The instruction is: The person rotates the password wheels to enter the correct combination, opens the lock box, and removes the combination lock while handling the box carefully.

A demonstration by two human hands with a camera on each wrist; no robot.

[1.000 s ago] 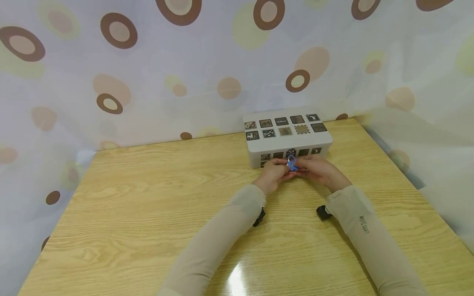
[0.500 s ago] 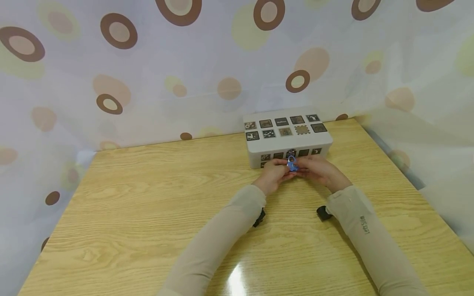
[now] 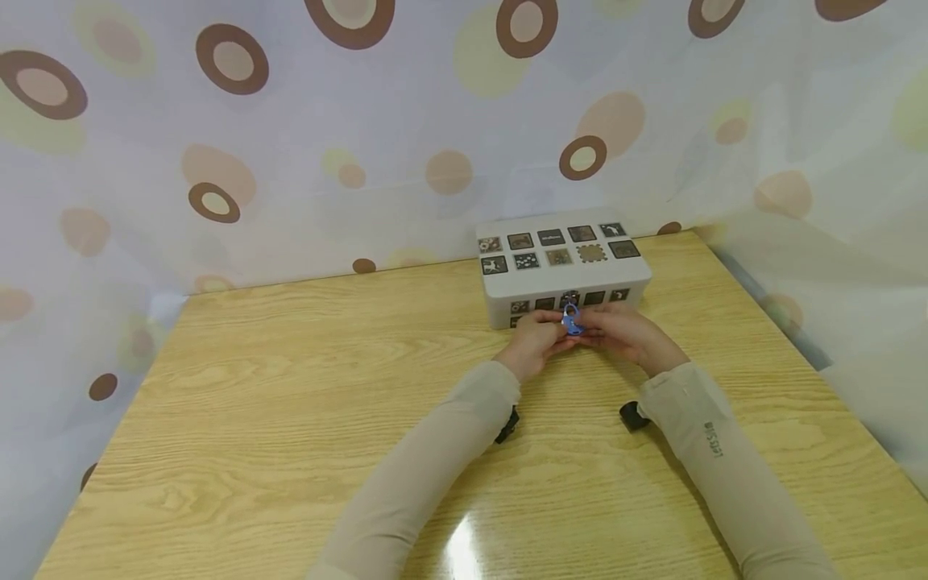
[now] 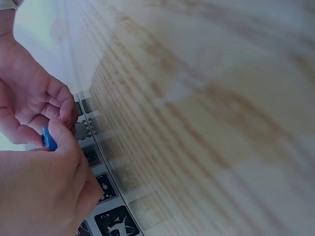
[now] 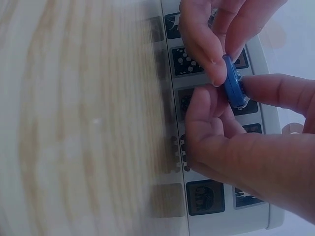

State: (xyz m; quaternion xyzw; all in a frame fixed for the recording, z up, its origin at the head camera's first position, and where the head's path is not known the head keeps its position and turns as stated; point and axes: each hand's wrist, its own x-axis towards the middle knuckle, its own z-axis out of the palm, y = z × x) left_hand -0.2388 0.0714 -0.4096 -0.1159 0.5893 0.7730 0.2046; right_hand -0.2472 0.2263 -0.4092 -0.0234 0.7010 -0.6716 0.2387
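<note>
A white box (image 3: pixel 565 278) covered with small dark picture squares stands at the back right of the table, its lid down. At the metal clasp (image 3: pixel 570 298) on its front is a small blue padlock (image 3: pixel 573 325) with its shackle up; whether the shackle is latched I cannot tell. My left hand (image 3: pixel 531 345) pinches the padlock body from the left. My right hand (image 3: pixel 632 334) holds it from the right, and in the right wrist view its thumb (image 5: pixel 275 91) presses the face of the padlock (image 5: pixel 233 83). Fingers partly hide the padlock in the left wrist view.
The wood-grain table (image 3: pixel 290 419) reaches out to the left and toward me. Patterned cloth (image 3: pixel 406 121) hangs close behind the box and along both sides. Black wrist-worn devices (image 3: pixel 634 416) sit beneath the sleeves.
The padlock tilts slightly between the fingers. Both hands, the arms and the box otherwise stay in place.
</note>
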